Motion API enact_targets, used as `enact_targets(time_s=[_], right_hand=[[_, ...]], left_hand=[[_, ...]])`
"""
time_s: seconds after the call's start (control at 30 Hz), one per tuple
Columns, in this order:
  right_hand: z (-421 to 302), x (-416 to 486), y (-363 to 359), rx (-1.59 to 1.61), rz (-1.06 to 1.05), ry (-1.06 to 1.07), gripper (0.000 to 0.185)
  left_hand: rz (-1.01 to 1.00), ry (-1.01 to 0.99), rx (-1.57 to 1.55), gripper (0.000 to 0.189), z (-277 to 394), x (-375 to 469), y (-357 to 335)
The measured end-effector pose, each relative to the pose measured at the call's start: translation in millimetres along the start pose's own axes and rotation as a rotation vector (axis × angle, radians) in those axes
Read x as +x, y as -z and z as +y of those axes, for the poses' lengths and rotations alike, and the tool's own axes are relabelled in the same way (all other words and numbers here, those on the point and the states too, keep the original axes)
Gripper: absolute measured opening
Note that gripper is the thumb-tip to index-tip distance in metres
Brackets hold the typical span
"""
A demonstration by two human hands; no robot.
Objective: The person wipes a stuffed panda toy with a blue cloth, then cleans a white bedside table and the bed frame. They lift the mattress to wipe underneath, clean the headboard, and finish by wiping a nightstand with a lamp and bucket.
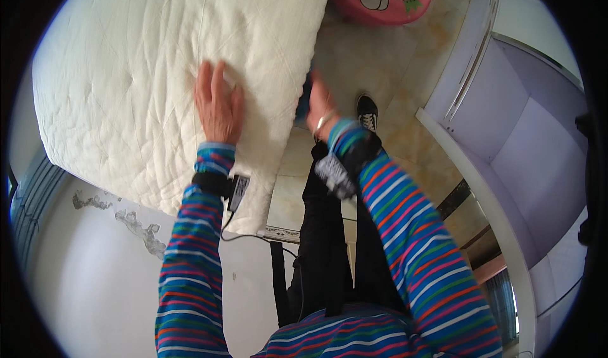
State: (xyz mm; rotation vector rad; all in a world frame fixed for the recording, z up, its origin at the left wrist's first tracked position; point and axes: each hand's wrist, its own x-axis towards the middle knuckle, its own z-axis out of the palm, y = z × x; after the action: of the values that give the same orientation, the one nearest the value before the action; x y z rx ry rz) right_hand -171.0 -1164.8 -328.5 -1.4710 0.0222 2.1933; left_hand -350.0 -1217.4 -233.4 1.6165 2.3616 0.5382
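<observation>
My left hand (218, 103) lies palm down on a cream quilted pad (142, 87) that covers a bed, its fingers somewhat apart. At the pad's right edge is my right hand (321, 102), wearing a metal bangle. Its fingertips are partly hidden beside the overhanging edge, next to a dark blue thing (304, 99) that shows only in part. Whether the right fingers grip anything is not visible. Both wrists carry black straps with small devices over striped sleeves.
A pink round stool (384, 1) with a cartoon picture stands on the tiled floor at the top. On the right is a pale cabinet (522, 120) with open compartments. A wall (95, 248) with peeling paint runs at the lower left. My foot in a black shoe (367, 111) is near the right hand.
</observation>
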Motion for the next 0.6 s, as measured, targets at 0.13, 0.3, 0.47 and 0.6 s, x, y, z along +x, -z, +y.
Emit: enact_targets(time_s=[0.13, 0.3, 0.47, 0.6], right_hand=[[-75, 22, -36, -0.258, -0.076, 0.376, 0.057], [41, 0, 21, -0.313, -0.153, 0.406, 0.060], [247, -120, 103, -0.142, 0.083, -0.354, 0.065], [313, -179, 113, 0.018, 0.155, -0.862, 0.062]], left_hand=[[-0.047, 0.049, 0.168, 0.058, -19, -106, 24], [-0.068, 0.137, 0.273, 0.064, -39, -155, 8], [0.036, 0.070, 0.265, 0.064, -44, -155, -3], [0.045, 0.088, 0.239, 0.062, -44, -156, -3]])
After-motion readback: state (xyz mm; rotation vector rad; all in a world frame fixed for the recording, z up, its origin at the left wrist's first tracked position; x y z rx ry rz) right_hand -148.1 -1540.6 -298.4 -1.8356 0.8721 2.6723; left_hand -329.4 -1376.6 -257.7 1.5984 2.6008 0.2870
